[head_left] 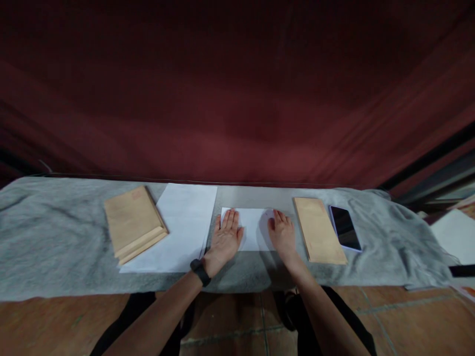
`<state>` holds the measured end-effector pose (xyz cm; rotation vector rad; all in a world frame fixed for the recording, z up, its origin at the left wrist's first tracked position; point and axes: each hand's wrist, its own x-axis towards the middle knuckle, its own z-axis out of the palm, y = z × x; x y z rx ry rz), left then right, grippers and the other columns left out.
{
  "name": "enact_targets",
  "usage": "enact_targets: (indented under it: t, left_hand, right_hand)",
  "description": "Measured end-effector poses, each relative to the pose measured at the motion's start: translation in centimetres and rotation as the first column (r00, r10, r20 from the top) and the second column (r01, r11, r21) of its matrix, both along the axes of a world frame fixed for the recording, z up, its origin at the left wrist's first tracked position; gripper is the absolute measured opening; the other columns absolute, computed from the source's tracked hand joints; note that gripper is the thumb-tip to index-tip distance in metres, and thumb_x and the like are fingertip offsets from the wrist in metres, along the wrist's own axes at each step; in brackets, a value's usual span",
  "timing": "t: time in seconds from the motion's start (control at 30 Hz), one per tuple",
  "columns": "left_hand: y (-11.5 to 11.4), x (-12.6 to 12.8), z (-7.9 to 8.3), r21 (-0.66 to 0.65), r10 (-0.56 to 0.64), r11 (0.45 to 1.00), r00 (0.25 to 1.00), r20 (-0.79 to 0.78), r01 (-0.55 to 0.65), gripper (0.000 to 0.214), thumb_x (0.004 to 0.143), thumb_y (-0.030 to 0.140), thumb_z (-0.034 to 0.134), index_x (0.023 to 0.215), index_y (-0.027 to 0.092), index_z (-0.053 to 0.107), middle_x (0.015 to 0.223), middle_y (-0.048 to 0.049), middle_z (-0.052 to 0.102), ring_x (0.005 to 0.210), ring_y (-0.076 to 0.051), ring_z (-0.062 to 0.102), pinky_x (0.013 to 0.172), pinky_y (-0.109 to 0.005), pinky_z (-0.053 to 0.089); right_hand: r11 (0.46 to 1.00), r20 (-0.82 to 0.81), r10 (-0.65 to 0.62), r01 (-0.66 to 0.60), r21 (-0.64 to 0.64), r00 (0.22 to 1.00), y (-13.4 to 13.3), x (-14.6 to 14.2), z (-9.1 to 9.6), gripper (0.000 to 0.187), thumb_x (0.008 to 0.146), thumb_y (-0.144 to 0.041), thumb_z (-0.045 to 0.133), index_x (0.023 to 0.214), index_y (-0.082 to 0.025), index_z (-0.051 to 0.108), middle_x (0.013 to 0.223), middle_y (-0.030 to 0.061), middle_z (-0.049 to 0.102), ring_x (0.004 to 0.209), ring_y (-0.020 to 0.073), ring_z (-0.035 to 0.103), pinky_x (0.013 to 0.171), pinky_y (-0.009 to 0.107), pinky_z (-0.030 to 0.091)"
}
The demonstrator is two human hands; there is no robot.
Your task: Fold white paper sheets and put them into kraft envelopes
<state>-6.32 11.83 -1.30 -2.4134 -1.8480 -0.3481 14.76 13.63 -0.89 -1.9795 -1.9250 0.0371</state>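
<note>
Two flat hands press on one small white sheet (pixel 249 228) near the middle of the tabletop (pixel 237 272), which is covered by a grey cloth (pixel 55 237). Toward the left end lies a stack of brown envelopes (pixel 132 223), its long side turned at a slant, resting partly on a pile of white paper (pixel 183 222) that runs from the far edge almost to the near edge. Just right of that pile comes the small white sheet, its long axis running left to right, parallel to the near edge. The left hand (pixel 224 241), with a dark watch (pixel 200 271) at the wrist, lies palm down with fingers stretched over the sheet's left end. The right hand (pixel 282 236) lies the same way at the sheet's right end, fingertips on its far right corner. Neither hand grips anything, and both are equally close, the sheet lying under and between them. Further right, a single brown envelope (pixel 319 230) lies lengthwise from far to near, just beside a dark phone (pixel 345 227).
</note>
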Motion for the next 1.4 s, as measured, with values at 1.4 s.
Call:
enact_targets:
  t: [1.4]
  left_hand:
    - [-0.5,-1.7,1.7,-0.257,0.191,0.966,0.693,0.695,-0.009,0.021,0.089,0.031,0.06,0.089,0.016,0.075,0.087,-0.0079,0.076,0.084,-0.024,0.069,0.077,-0.035,0.056]
  right_hand:
    - [0.944,-0.957,-0.171,-0.241,-0.227,0.233,0.4,2.2,2.0,0.051,0.063,-0.028,0.072,0.114,-0.025,0.068,0.102,0.0012,0.071,0.074,0.015,0.06,0.066,0.028,0.048]
